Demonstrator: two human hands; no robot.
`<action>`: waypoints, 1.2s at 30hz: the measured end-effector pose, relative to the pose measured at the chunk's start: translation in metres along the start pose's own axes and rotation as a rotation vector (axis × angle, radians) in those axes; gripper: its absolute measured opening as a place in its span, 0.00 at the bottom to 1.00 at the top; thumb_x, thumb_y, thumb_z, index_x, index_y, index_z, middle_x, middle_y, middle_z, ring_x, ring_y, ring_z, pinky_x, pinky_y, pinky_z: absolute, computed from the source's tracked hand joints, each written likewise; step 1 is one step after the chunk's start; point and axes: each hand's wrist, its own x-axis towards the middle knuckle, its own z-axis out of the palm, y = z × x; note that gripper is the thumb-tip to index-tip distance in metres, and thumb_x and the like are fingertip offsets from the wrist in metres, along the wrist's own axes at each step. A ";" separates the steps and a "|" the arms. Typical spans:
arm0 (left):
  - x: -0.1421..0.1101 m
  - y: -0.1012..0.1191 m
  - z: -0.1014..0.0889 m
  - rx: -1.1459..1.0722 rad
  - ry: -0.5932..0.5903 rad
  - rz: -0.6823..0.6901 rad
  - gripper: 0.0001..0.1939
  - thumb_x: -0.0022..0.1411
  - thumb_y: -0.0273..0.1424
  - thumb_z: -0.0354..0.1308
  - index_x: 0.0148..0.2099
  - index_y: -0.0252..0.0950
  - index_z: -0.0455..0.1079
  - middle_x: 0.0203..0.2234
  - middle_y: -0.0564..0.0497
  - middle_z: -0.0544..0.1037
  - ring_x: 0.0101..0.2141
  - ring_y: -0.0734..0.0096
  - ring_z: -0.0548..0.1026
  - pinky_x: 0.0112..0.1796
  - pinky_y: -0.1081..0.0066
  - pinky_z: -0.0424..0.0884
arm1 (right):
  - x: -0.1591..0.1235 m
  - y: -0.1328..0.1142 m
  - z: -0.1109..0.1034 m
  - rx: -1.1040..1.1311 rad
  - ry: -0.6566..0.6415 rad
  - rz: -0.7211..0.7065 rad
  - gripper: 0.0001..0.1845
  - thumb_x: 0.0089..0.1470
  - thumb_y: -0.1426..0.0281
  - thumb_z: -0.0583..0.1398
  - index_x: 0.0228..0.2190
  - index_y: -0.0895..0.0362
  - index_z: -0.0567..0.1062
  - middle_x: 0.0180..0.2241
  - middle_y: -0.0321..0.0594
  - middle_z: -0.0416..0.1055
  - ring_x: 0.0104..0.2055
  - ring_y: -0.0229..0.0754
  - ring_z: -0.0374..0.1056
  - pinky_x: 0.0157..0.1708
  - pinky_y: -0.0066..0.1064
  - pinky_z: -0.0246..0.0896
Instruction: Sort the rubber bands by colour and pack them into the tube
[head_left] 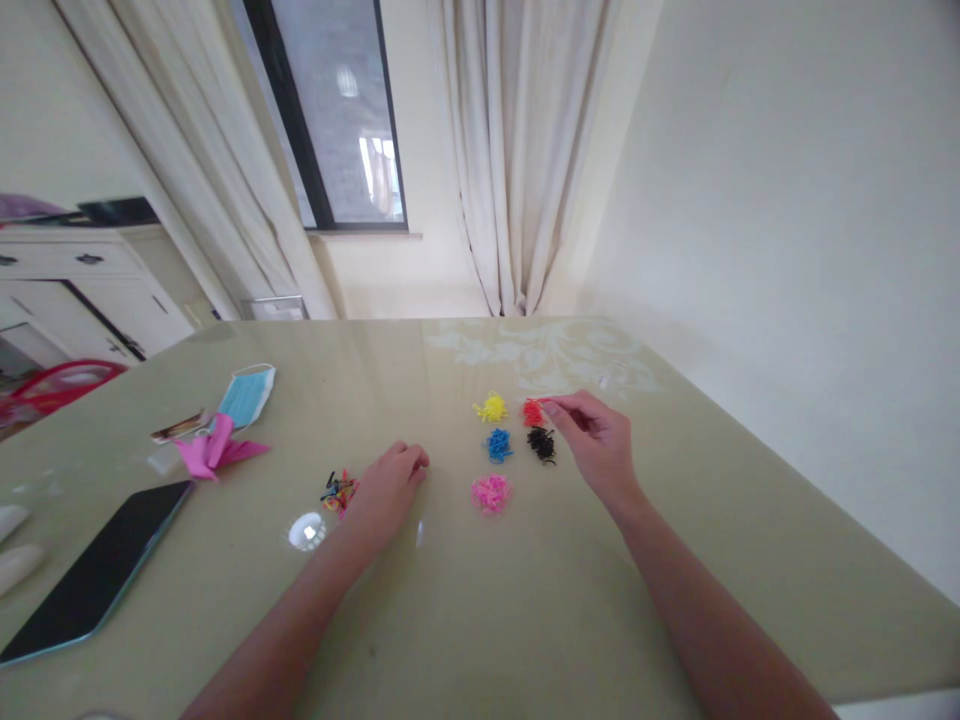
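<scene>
Left hand (394,475) palm down on the table (450,640), fingers loosely curled; can't tell if anything sits between its fingertips. Mixed pile (339,490) of small coloured bands just left of it, partly hidden by it. Then the one-colour piles: yellow pile (493,407) at the back, blue pile (499,445) in front of that, pink pile (491,494) nearest the wearer; red pile (532,413) right of yellow, black pile (541,444) right of blue. Right hand (596,430) well apart from the left, thumb and index pinched together at the red pile's edge; too small to tell if a single band is caught. Step in hand, judging by pose: fingertip work at the red pile. Next move calls for a light pinch and clearance over black, which sits close under the fingers. Surface, left to right: dark tablet (97,570), pink folded paper (217,452), blue mask (249,398) behind it, bright round spot near the mixed pile, glare or clear object, unclear. Tabletop greenish, glossy, pale floral pattern at the far right. Room: white cabinet (142,262), red chair (60,372), left curtain (180,150), dark-framed window (337,120), right curtain (517,150), plain wall (787,250).
</scene>
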 end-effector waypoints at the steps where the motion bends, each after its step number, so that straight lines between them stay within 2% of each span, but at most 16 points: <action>1: 0.000 -0.001 0.000 0.002 0.000 0.000 0.09 0.67 0.25 0.52 0.41 0.37 0.74 0.39 0.45 0.78 0.41 0.59 0.77 0.43 0.64 0.67 | 0.002 0.007 -0.001 -0.067 0.017 0.001 0.14 0.61 0.58 0.64 0.37 0.53 0.86 0.29 0.39 0.76 0.26 0.39 0.63 0.28 0.32 0.58; 3: 0.001 -0.002 0.001 0.009 -0.008 -0.001 0.10 0.67 0.24 0.51 0.41 0.37 0.75 0.39 0.44 0.79 0.42 0.58 0.77 0.44 0.64 0.67 | 0.007 0.026 0.000 -0.228 0.015 -0.006 0.15 0.62 0.58 0.63 0.36 0.54 0.86 0.28 0.39 0.75 0.25 0.39 0.62 0.28 0.32 0.58; 6: 0.001 -0.002 0.001 0.009 -0.016 0.002 0.11 0.68 0.25 0.51 0.42 0.38 0.75 0.40 0.44 0.80 0.43 0.57 0.78 0.45 0.63 0.67 | 0.010 0.057 0.004 -0.455 -0.069 -0.031 0.19 0.64 0.57 0.59 0.34 0.54 0.86 0.28 0.40 0.74 0.27 0.40 0.66 0.32 0.33 0.60; 9: 0.000 0.000 0.002 -0.012 -0.011 0.037 0.13 0.68 0.24 0.49 0.43 0.37 0.75 0.40 0.44 0.80 0.43 0.57 0.78 0.46 0.63 0.67 | 0.010 0.081 0.012 -0.571 -0.138 -0.013 0.19 0.66 0.59 0.58 0.34 0.52 0.87 0.29 0.40 0.73 0.28 0.41 0.66 0.32 0.33 0.59; 14: -0.002 0.007 0.003 -0.081 0.022 0.063 0.12 0.68 0.25 0.49 0.42 0.38 0.75 0.40 0.44 0.80 0.42 0.58 0.78 0.44 0.63 0.68 | 0.010 0.092 0.018 -0.594 -0.062 -0.028 0.20 0.68 0.58 0.57 0.34 0.51 0.87 0.27 0.39 0.70 0.27 0.41 0.63 0.29 0.32 0.55; 17: -0.001 0.009 0.002 -0.206 0.093 0.083 0.11 0.68 0.28 0.50 0.41 0.38 0.76 0.39 0.45 0.80 0.41 0.58 0.78 0.44 0.62 0.69 | 0.012 0.083 0.014 -0.546 -0.018 -0.040 0.21 0.68 0.57 0.56 0.36 0.52 0.87 0.29 0.40 0.70 0.28 0.41 0.64 0.31 0.34 0.58; 19: 0.000 0.010 0.001 -0.365 0.112 0.084 0.10 0.68 0.30 0.53 0.41 0.38 0.76 0.38 0.46 0.81 0.40 0.59 0.79 0.44 0.63 0.71 | 0.011 0.070 0.012 -0.515 -0.006 -0.047 0.20 0.68 0.57 0.57 0.38 0.53 0.86 0.30 0.41 0.71 0.29 0.42 0.65 0.33 0.36 0.60; 23: 0.001 0.016 -0.003 -0.798 0.004 0.044 0.12 0.66 0.40 0.59 0.43 0.37 0.76 0.35 0.47 0.83 0.38 0.62 0.81 0.43 0.63 0.75 | -0.002 0.034 0.019 -0.366 -0.047 -0.135 0.17 0.68 0.58 0.59 0.40 0.53 0.85 0.31 0.41 0.72 0.32 0.44 0.69 0.37 0.37 0.64; 25: 0.000 0.021 -0.005 -0.936 -0.042 0.025 0.15 0.64 0.43 0.62 0.42 0.37 0.76 0.34 0.48 0.82 0.37 0.64 0.81 0.43 0.64 0.76 | -0.014 0.013 0.027 -0.271 -0.136 -0.205 0.14 0.67 0.59 0.61 0.41 0.53 0.85 0.32 0.41 0.74 0.34 0.43 0.70 0.38 0.36 0.65; 29: -0.002 0.027 -0.005 -0.978 -0.039 0.022 0.16 0.63 0.45 0.63 0.41 0.36 0.75 0.30 0.51 0.79 0.33 0.68 0.77 0.39 0.68 0.74 | -0.036 -0.016 0.043 -0.187 -0.307 -0.306 0.17 0.63 0.55 0.65 0.46 0.52 0.82 0.34 0.41 0.76 0.37 0.45 0.72 0.41 0.37 0.67; 32: -0.003 0.028 -0.002 -0.939 -0.038 0.058 0.16 0.64 0.44 0.62 0.41 0.36 0.75 0.28 0.52 0.77 0.32 0.69 0.75 0.37 0.70 0.72 | -0.045 -0.023 0.051 -0.202 -0.349 -0.339 0.19 0.62 0.54 0.66 0.48 0.53 0.81 0.34 0.42 0.75 0.37 0.45 0.71 0.40 0.37 0.66; 36: -0.005 0.033 0.000 -0.965 -0.077 0.072 0.16 0.64 0.45 0.62 0.40 0.36 0.74 0.28 0.52 0.77 0.32 0.70 0.75 0.37 0.70 0.71 | -0.050 -0.023 0.054 -0.260 -0.369 -0.394 0.12 0.65 0.60 0.64 0.44 0.54 0.81 0.34 0.41 0.76 0.36 0.44 0.70 0.39 0.37 0.64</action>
